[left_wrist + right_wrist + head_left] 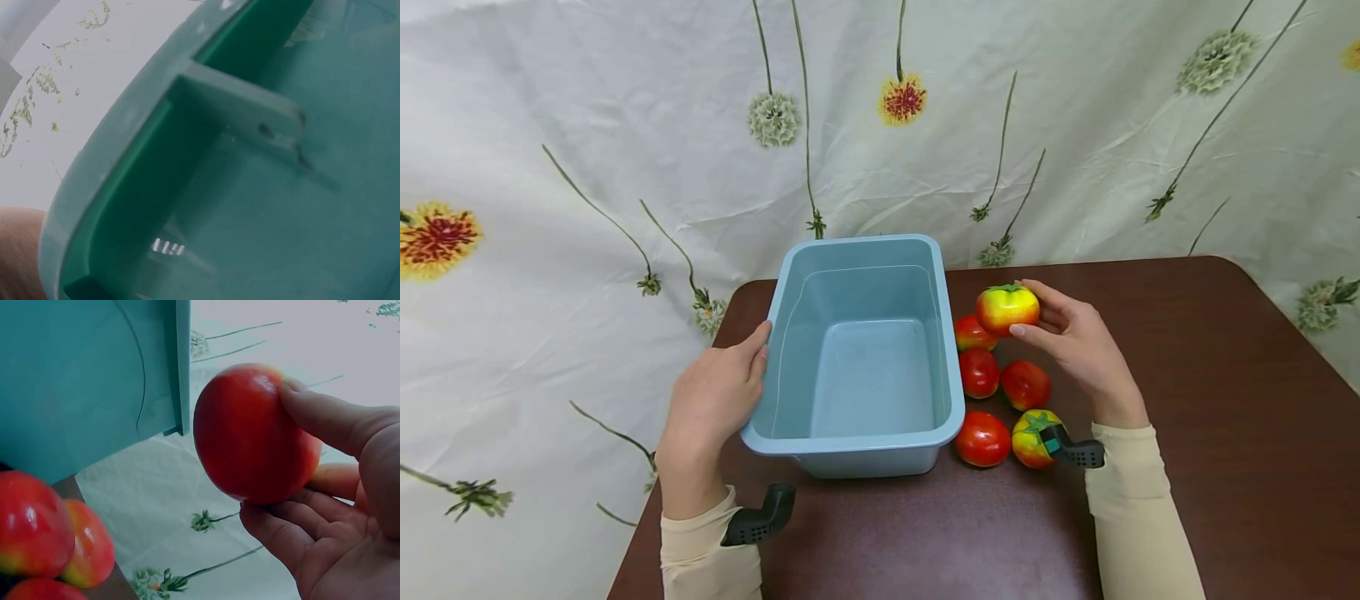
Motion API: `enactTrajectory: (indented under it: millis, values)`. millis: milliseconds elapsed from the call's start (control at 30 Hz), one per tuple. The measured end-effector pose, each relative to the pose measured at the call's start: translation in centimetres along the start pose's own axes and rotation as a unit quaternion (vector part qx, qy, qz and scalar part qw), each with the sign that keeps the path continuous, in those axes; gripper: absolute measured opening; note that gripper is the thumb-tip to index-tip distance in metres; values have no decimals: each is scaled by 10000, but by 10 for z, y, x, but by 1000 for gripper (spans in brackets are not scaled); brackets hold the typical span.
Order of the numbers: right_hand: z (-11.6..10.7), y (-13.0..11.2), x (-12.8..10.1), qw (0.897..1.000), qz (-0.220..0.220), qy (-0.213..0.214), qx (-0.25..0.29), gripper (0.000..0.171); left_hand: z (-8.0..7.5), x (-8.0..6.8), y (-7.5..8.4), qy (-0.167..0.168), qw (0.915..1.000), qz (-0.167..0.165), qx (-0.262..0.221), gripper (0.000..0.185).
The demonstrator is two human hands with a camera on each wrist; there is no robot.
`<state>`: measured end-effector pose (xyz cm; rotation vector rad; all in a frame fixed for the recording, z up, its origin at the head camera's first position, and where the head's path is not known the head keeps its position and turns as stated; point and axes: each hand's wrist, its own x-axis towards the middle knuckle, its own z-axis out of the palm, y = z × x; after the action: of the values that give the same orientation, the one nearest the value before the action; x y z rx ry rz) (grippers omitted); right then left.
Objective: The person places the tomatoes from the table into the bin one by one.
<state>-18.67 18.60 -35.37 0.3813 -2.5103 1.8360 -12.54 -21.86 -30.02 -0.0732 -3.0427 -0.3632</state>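
Note:
A light blue plastic tub (951, 392) stands empty in the middle of a dark brown table (1225, 400). My left hand (718, 396) rests against the tub's left wall, thumb at the rim; the left wrist view shows only the tub's rim (156, 125) up close. My right hand (1071, 333) holds a yellow-red tomato (1007, 308) lifted just right of the tub, fingers curled round it; in the right wrist view the tomato (250, 434) sits between thumb and fingers beside the tub wall (75, 375). Several more tomatoes (981, 437) lie on the table below it.
A white cloth with flower prints (625, 150) hangs behind and left of the table. The tomatoes on the table cluster tight against the tub's right side (37, 531). Bare tabletop stretches to the right and in front of the tub.

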Motion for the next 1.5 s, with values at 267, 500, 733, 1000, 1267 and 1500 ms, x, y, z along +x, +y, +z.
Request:
enactTrajectory:
  millis: [267,500,733,1000,1267,1500]
  values:
    - [5,-19,-7,9998,-52,98,171,63,-2,-1,1,32,10000,18,39,47]
    - [13,-35,-14,9995,-227,-20,210,63,-5,-2,3,14,10000,-4,39,47]
    - [18,-41,-12,9990,-290,-193,288,64,-7,1,3,9,10000,10,58,47]
    - [27,-48,-12,9964,-151,-337,761,66,-10,6,4,-11,10000,62,75,47]
    - [39,-50,-6,9946,-797,-520,417,62,-10,13,2,-107,9999,94,25,48]
    - [50,-55,-7,9935,-728,-688,545,66,-10,19,1,-95,9998,170,-6,47]
